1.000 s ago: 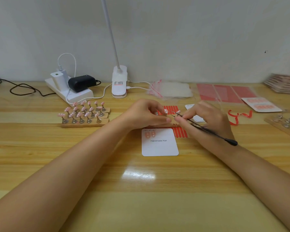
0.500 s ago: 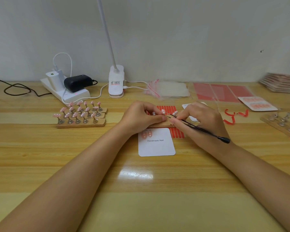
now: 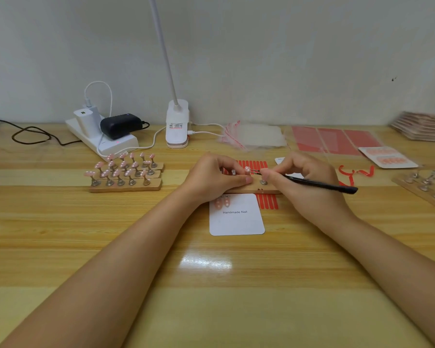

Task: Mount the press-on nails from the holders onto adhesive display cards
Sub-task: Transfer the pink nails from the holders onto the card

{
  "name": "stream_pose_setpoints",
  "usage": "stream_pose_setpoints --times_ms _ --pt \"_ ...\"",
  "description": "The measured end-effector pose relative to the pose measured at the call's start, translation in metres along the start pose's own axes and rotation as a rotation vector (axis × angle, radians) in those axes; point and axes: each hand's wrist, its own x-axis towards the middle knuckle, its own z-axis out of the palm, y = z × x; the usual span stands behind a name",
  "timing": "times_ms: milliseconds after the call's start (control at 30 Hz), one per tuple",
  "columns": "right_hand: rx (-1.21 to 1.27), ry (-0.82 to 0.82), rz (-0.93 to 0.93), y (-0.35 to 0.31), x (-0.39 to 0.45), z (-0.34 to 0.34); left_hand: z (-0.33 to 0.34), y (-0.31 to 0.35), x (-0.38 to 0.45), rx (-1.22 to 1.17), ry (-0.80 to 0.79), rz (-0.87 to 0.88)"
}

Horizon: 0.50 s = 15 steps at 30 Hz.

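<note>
Holding pink nails, wooden holders (image 3: pixel 126 188), two on card (image 3: pixel 236 217)

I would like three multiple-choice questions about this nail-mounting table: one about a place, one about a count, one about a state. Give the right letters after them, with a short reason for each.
1. Where does the white display card lie?
A. Just in front of the wooden holder strip, nearer the person
B. On the power strip
C. Under the lamp base

2. How many pink nails are already on that card?
A. None
B. Two
C. Six

3. What is the right hand doing?
A. Resting flat and empty
B. Holding black tweezers
C. Lifting the card

Answers:
1 A: the card sits directly below the wooden holder strip in the view.
2 B: two nails show at its upper left corner.
3 B: the black tweezers are held in its fingers, tips at a pink nail, while the left hand steadies the strip.
</note>
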Motion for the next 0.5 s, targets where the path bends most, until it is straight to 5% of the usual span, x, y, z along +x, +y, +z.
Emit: stream_pose_setpoints --times_ms 300,500 --pt "0.342 0.065 0.143 -0.01 0.014 -0.005 0.0 0.001 0.0 -0.004 -0.019 -0.01" --pt "0.251 0.063 0.113 -0.017 0.009 -0.013 0.0 0.0 0.0 0.003 -0.02 -0.002"
